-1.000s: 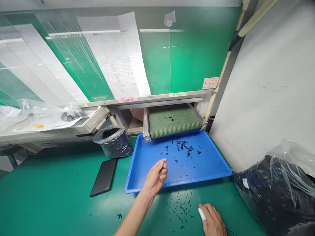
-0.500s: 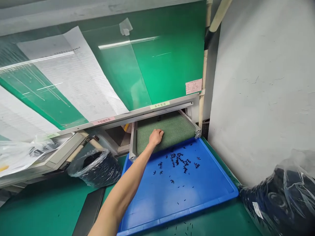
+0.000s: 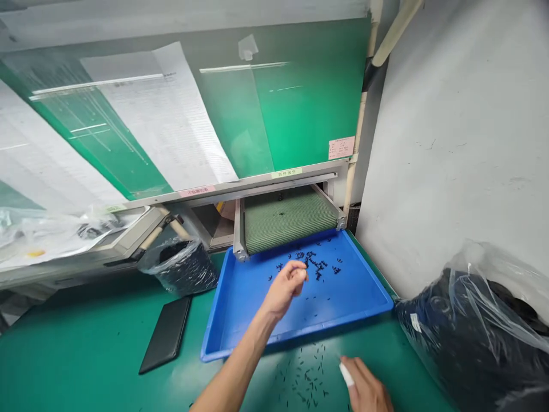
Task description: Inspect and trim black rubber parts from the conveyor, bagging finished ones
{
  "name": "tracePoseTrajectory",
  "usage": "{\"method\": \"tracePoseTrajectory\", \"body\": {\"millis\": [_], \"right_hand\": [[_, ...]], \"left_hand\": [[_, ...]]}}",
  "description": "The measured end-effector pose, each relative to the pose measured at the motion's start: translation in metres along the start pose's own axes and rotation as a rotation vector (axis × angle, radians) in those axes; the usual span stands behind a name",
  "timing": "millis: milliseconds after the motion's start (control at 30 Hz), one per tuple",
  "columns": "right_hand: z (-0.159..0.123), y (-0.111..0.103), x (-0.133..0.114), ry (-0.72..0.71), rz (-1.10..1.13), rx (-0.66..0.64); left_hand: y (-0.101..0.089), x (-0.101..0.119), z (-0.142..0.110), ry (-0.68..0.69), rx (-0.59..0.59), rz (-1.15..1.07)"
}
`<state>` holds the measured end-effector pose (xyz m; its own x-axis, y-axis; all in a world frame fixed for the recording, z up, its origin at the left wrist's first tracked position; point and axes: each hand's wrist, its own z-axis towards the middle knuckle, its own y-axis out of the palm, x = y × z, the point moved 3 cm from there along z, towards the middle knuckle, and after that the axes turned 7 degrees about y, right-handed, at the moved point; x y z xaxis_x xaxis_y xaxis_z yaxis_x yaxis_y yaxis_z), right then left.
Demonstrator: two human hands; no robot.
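Blue plastic tray [image 3: 343, 292] under left hand [image 3: 285, 288]

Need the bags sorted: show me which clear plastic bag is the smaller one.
The bag left of the blue tray; the other clear bag, against the wall at right, is far larger.

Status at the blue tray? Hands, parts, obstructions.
Left hand pinched over blue tray, small black parts in it. Right hand by loose black parts on green bench. Bulging plastic bag right of tray.
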<state>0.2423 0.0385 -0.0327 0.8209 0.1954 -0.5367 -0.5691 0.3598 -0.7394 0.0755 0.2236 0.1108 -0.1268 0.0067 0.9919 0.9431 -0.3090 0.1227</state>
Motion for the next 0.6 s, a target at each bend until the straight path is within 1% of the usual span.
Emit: {"method": "tracePoseTrajectory", "body": {"millis": [33,100,167,233,300,400,500,600], "right_hand": [[0.01,-0.013,-0.007,0.028,-0.004,0.021],[0.027,-0.036,-0.028,0.08,0.02,0.016],[0.039,-0.056,-0.055,0.101,0.06,-0.002],[0.045,-0.071,-0.082,0.08,0.09,-0.016],[0.047,-0.081,-0.104,0.035,0.096,-0.021],[0.044,-0.088,-0.126,-0.021,0.075,-0.033],[0.041,-0.088,-0.136,-0.053,0.043,-0.073],[0.038,-0.086,-0.14,-0.064,-0.002,-0.104]], "left_hand": [[0.005,-0.006,-0.024,-0.039,-0.026,-0.14],[0.011,-0.017,-0.065,-0.107,-0.03,-0.299],[0.015,-0.022,-0.096,-0.151,-0.026,-0.393],[0.016,-0.024,-0.118,-0.179,-0.03,-0.462],[0.017,-0.024,-0.133,-0.188,-0.032,-0.493],[0.019,-0.023,-0.149,-0.19,-0.029,-0.503],[0.02,-0.025,-0.159,-0.182,-0.025,-0.495],[0.02,-0.025,-0.165,-0.168,-0.029,-0.464]]}}
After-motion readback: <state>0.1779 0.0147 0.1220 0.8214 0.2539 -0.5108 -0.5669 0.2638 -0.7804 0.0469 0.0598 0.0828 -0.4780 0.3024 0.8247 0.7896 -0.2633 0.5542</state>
